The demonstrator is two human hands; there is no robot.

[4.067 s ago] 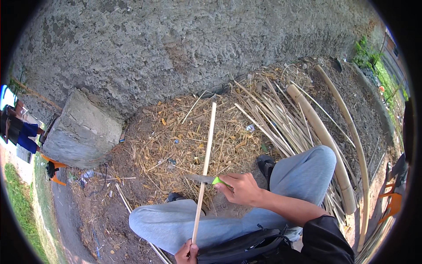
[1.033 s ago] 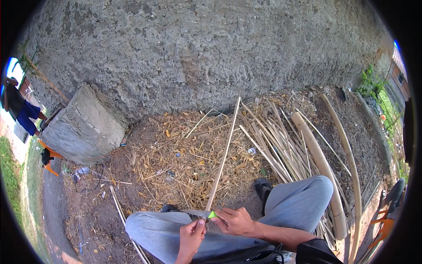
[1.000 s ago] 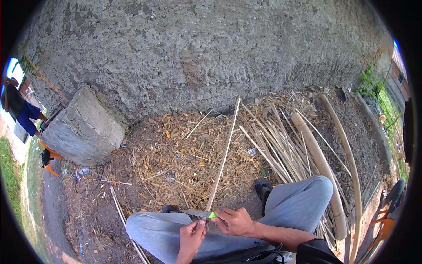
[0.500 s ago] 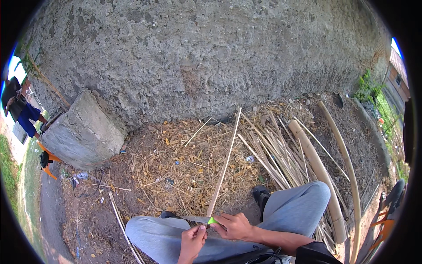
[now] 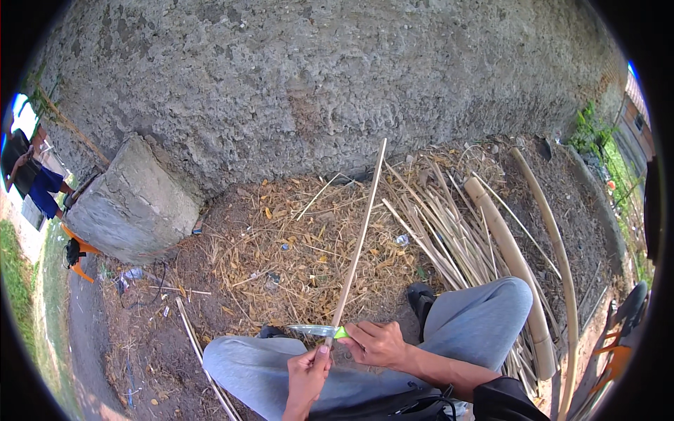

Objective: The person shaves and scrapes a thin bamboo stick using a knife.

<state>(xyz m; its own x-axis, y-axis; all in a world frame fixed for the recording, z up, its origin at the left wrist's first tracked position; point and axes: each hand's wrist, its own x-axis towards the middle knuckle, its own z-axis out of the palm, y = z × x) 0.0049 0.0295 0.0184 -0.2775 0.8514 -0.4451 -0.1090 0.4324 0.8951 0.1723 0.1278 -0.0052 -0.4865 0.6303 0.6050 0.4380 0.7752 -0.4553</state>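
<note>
My left hand is closed around the near end of a long, thin bamboo strip, which points away from me toward the wall. Gripped in my right hand is a knife with a bright green handle. Its blade points left and lies across the strip, just beyond my left fingers. Whether the edge is cutting into the strip is too small to tell. Both hands are between my knees, in front of my grey trousers.
A pile of split bamboo strips lies at the right, beside a thick bamboo pole and a curved one. A concrete block stands left against the rough wall. Another person stands at far left.
Both hands have risen slightly, and the strip's far end has moved up along the wall. The knife blade has turned and now catches the light.
</note>
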